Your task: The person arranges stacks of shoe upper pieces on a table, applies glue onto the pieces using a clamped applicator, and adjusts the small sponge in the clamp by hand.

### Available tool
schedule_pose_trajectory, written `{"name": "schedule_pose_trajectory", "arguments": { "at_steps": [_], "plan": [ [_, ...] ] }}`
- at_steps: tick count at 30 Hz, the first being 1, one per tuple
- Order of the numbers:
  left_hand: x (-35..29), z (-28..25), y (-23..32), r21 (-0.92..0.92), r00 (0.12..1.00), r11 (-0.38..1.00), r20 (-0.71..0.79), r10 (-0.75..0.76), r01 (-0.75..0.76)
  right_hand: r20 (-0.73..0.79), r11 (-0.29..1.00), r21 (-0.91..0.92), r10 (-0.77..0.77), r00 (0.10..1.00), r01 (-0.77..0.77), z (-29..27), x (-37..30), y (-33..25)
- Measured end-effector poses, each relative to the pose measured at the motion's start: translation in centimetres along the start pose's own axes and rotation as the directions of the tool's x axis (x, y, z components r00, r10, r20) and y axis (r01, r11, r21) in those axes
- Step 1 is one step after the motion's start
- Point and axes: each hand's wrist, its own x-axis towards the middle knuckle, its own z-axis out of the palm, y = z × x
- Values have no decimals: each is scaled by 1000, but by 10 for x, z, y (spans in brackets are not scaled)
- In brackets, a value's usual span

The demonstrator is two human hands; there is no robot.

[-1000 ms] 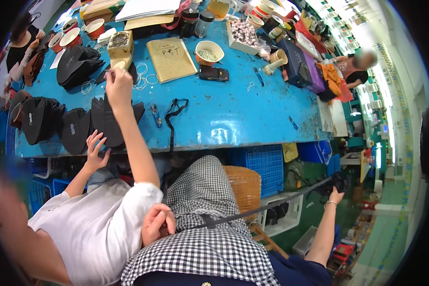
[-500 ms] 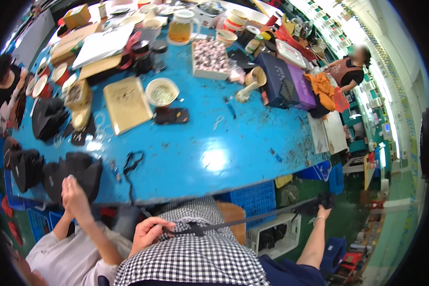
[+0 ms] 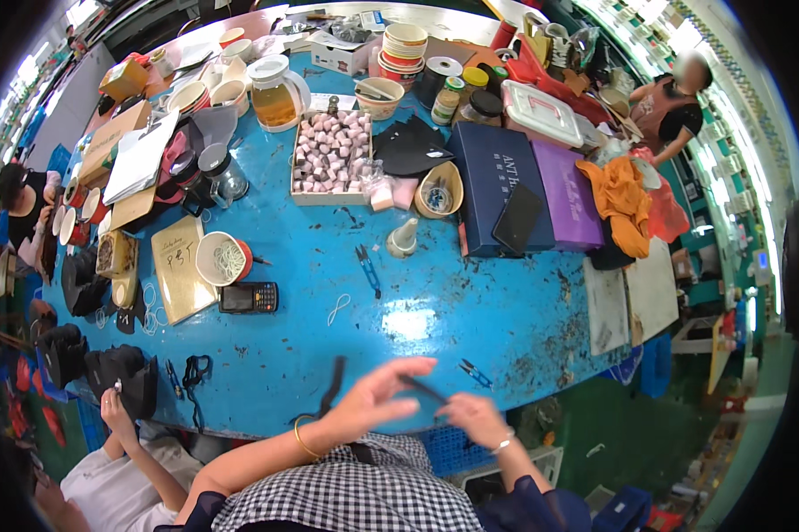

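Note:
In front of my chequered apron, both my hands are raised over the table's near edge. My right hand pinches a black strap. From there the strap slants up and left to between the fingers and thumb of my left hand. That hand is open, its fingers stretched out and blurred. Another black strip stands out behind my left wrist; whether it belongs to the same strap is hidden by my hand. Blue thread snips lie on the blue table just beyond my right hand.
To my left, a co-worker's hand is by stacked black pieces. Farther off are a handheld device, a bowl of white loops, more snips, a box of pinkish pieces and a dark blue box.
My right hand has come in from far right, where it held the strap stretched out. My left hand has risen and opened. The view has shifted, showing more of the table.

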Motion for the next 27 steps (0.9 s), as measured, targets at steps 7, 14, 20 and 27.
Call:
{"name": "schedule_pose_trajectory", "arguments": {
  "at_steps": [7,14,20,27],
  "plan": [
    [49,-36,-26,-458,970,881,-135,-203,121,-590,963,-267,-184,786,25,-249,47,73],
    [61,-50,-106,-17,847,853,-102,-521,522,-710,710,-658,-472,523,-252,-202,207,-75],
    [41,-66,-110,-74,705,704,-23,-709,706,-765,626,-640,-462,449,-445,-180,269,-101],
    [20,-109,-123,-191,626,715,-368,-688,673,-668,664,-716,-561,489,-215,-190,278,-99]
  ]
}}
